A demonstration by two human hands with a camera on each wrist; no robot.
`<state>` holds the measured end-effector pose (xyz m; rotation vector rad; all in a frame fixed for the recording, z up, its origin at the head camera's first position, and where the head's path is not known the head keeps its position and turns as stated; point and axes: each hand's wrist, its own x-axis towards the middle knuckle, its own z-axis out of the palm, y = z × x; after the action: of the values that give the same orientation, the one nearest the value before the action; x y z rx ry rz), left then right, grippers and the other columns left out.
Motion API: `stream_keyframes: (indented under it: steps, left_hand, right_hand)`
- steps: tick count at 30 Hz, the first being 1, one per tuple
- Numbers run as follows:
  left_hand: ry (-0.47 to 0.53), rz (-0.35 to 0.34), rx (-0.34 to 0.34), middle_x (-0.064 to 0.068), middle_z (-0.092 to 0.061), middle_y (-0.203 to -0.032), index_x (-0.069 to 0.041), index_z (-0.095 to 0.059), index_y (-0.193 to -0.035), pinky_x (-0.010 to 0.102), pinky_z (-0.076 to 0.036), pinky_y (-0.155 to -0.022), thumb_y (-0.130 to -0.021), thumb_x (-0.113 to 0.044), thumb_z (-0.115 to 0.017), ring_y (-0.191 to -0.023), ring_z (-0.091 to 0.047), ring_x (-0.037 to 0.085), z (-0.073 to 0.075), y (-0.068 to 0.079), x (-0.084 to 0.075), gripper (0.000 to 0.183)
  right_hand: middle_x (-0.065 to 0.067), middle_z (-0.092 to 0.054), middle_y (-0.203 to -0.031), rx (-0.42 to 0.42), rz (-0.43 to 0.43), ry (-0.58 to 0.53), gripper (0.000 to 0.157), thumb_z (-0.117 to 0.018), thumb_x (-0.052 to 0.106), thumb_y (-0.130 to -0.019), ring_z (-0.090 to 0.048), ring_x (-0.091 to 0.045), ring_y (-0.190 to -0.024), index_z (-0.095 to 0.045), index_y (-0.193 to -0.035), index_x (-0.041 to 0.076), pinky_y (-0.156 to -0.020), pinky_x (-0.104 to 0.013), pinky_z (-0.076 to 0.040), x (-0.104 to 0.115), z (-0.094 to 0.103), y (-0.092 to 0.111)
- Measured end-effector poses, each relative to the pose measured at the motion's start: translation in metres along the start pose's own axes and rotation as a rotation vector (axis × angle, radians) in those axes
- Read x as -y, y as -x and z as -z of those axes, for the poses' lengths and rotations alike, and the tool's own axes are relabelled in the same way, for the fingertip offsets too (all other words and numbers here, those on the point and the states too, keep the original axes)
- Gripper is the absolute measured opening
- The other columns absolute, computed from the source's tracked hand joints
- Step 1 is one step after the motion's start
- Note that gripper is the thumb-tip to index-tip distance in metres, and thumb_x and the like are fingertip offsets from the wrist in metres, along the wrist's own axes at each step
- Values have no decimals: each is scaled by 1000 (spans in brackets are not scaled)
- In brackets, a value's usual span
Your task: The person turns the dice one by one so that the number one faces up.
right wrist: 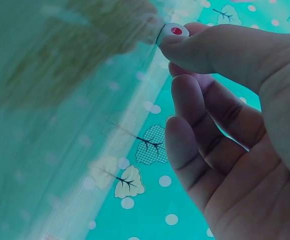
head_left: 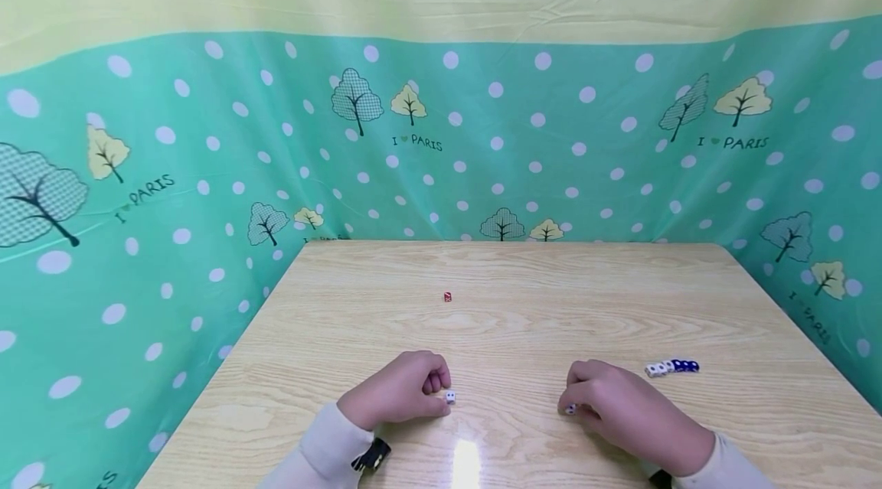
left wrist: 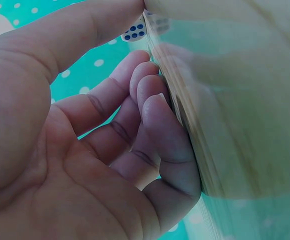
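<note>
A small white die point(head_left: 451, 396) lies on the table at the thumb and fingertips of my left hand point(head_left: 403, 389). In the left wrist view this die point(left wrist: 134, 33) shows dark blue pips just below the thumb, and a gap separates it from the nearest fingertip. The left fingers are loosely bent against the tabletop. My right hand point(head_left: 616, 405) pinches another white die point(head_left: 570, 409) low at the table. In the right wrist view, a red pip shows on the pinched die point(right wrist: 174, 34) beyond the thumb; its other fingers are bent.
Right of my right hand, a row of white dice point(head_left: 658, 370) and blue dice point(head_left: 685, 366) lies on the table. Farther back sits one red die point(head_left: 448, 297). A polka-dot curtain point(head_left: 496, 122) borders the wooden table point(head_left: 551, 282) behind and at the sides.
</note>
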<state>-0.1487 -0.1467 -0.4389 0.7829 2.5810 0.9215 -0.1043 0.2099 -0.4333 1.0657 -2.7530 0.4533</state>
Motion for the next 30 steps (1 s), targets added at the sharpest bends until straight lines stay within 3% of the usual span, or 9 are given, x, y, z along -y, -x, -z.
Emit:
stream_keyframes:
  steps: [18,30]
  left_hand:
    - [11,-5,0,-3,-62,-85,-14,-67,-94,21,-49,-73,-81,-16,-87,-79,-56,8,-1,-1,2,24]
    - [-2,-5,-2,-3,-63,-86,-14,-67,-94,21,-49,-73,-82,-16,-86,-79,-56,7,0,-2,1,23]
  right_hand:
    - [25,-65,-91,48,-88,-98,16,-84,21,-85,-59,6,-84,-76,-96,31,-71,-22,-56,-4,7,0]
    - [23,-67,-91,161,-216,-323,15,-80,23,-90,-58,5,-81,-75,-99,33,-71,-22,-55,-13,5,-1]
